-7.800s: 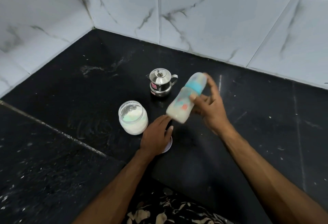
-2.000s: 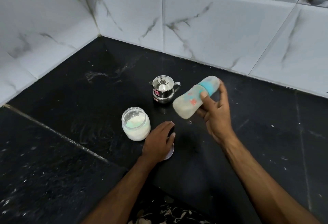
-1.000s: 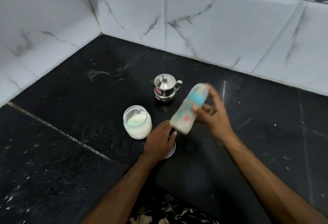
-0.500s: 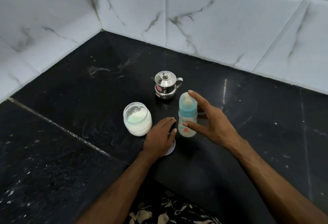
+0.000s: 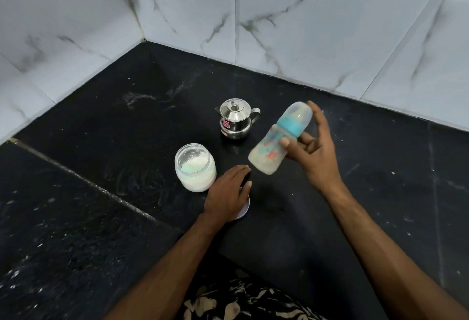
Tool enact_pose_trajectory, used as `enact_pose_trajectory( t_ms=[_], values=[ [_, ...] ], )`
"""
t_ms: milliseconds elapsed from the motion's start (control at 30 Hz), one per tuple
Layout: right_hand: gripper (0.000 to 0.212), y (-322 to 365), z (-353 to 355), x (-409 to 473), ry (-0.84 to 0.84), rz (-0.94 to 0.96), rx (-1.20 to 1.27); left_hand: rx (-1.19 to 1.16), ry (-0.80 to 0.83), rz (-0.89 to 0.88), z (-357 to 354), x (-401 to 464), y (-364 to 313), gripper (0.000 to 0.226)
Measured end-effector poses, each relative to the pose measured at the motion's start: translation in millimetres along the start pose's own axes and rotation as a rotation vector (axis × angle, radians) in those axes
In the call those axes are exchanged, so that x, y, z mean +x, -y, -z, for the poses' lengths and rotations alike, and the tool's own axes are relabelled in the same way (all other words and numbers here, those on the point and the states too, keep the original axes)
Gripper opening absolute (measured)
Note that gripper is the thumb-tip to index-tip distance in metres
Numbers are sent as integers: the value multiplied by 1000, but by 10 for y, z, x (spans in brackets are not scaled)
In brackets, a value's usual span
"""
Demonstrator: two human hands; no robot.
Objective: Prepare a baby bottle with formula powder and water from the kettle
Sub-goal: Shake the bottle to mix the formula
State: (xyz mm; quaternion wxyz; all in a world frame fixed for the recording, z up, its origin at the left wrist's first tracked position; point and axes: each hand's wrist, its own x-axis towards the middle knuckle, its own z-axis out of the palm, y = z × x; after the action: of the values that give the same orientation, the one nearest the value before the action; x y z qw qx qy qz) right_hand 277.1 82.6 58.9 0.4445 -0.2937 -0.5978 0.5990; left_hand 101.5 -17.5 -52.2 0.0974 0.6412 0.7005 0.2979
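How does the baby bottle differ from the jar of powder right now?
The baby bottle is held tilted in the air by the right hand; the powder jar stands upright on the counter. The bottle is closed, with a blue collar and clear cap; the jar is open. The bottle is tall and slim, the jar short and round. Both are see-through with pale contents.

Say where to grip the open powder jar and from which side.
Grip the jar around its round body below the rim, coming from its left, probably: its mouth is open with powder inside, so avoid a top grasp, and the left hand sits close on its right while the counter on its left is free.
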Motion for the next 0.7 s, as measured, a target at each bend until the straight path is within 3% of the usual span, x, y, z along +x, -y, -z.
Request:
enact_pose_trajectory(
  t_ms=[133,467,633,700],
  values=[
    [84,45,22,64,-25,-88,132,15,0,10,3,-11,-5,39],
    [80,190,41,104,54,-56,108,9,2,13,12,-9,-11,40],
    [79,145,-12,97,-102,-75,226,-13,-25,-4,1,-4,-13,38],
    [79,33,-65,-4,-85,-130,226,-21,-31,2,7,-5,-19,38]
  ],
)
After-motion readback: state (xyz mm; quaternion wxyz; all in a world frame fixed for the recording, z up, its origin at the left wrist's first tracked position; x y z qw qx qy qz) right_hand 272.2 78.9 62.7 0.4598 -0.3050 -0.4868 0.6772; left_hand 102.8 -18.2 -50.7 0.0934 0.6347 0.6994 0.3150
